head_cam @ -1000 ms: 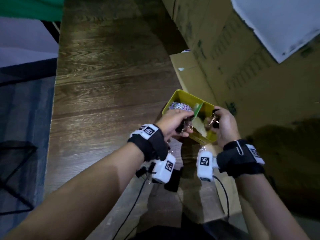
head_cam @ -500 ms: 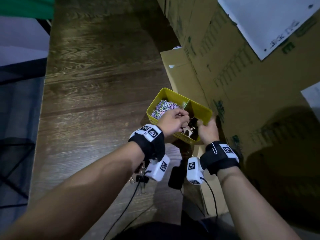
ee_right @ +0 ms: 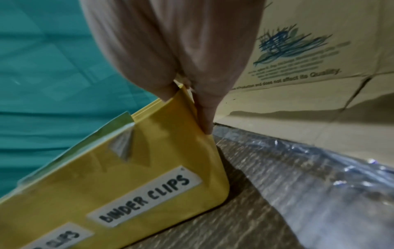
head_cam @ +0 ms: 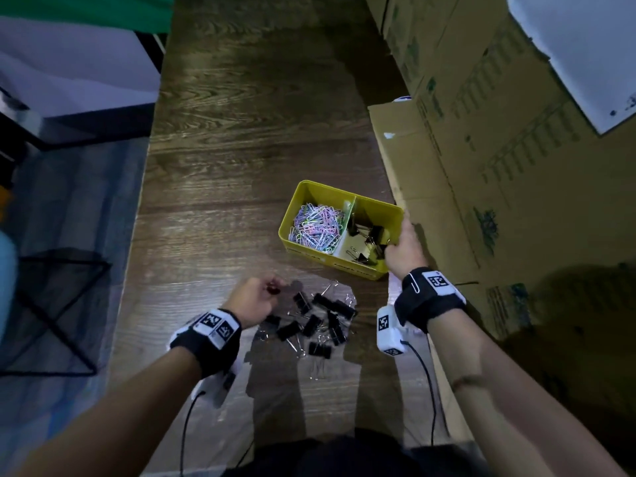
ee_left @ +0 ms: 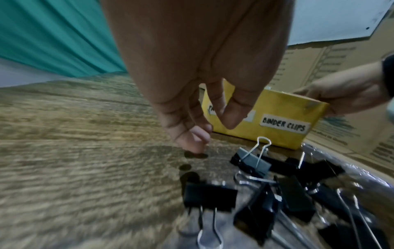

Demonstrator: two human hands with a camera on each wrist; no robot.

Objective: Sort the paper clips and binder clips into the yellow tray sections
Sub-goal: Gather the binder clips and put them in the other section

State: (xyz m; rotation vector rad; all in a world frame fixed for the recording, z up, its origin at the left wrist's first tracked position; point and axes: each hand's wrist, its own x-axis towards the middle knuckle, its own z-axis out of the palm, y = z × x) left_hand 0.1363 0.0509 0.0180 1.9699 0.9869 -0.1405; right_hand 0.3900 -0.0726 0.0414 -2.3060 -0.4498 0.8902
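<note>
This looks like a storeroom or back office pressed into use as a recording spot. A long dark wood-grain table (head_cam: 241,166) runs from six o'clock up toward twelve. Along its edge at about two o'clock stand large printed cardboard cartons (head_cam: 499,149), flattened or stacked, with a white paper sheet (head_cam: 581,46) stuck on one. At eleven o'clock hangs a green cloth backdrop (head_cam: 86,8), with a pale panel (head_cam: 69,70) below it. At nine o'clock a black wire-frame stand (head_cam: 51,311) sits on a grey-blue floor. Stationery fits the office reading: a yellow tray (head_cam: 292,222) with hand-lettered labels (ee_left: 285,125), and loose binder clips (head_cam: 320,321) at six o'clock.
</note>
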